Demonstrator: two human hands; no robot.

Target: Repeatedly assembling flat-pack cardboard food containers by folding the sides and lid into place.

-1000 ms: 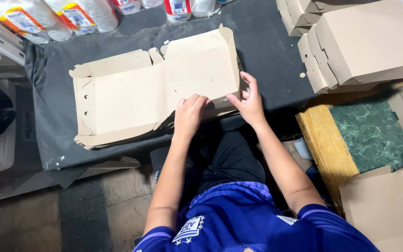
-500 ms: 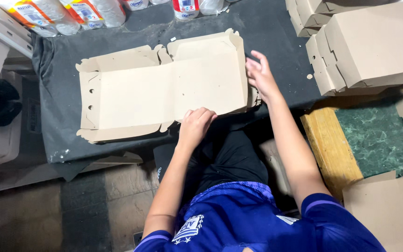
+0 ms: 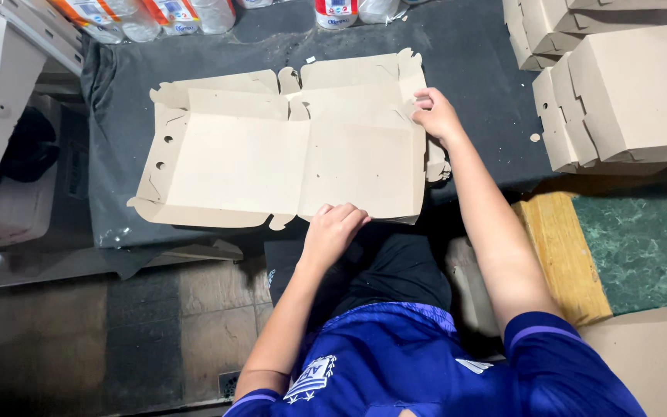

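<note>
A flat, die-cut cardboard box blank point(image 3: 287, 150) lies unfolded on the dark counter point(image 3: 472, 54), spread across its middle, with its near edge reaching the counter's front lip. The blank is two large panels joined by a centre crease, with narrow flaps along the far edge and small round holes in the panel at 9 o'clock.

The left hand point(image 3: 335, 229) sits at the 6 o'clock edge of the blank, just right of the centre crease. Its fingers are curled together over the near flap, pressing on the card rather than pinching it, which seems to pin the sheet flat so it cannot slide. The right hand point(image 3: 435, 114) is at the 3 o'clock edge, toward the far corner. Its fingers are bent onto the side flap there, touching it; whether they actually clamp the flap cannot be told from this angle. With one hand on the near edge and one on the side, the sheet is steadied on two sides.

At 2 o'clock a stack of already folded cardboard boxes point(image 3: 627, 85) stands on the counter, well apart from the blank. Along the far edge, at 11 to 12 o'clock, stand plastic bottles point(image 3: 156, 15) with coloured labels. A green marbled surface point(image 3: 642, 247) shows at 4 o'clock below the counter.
</note>
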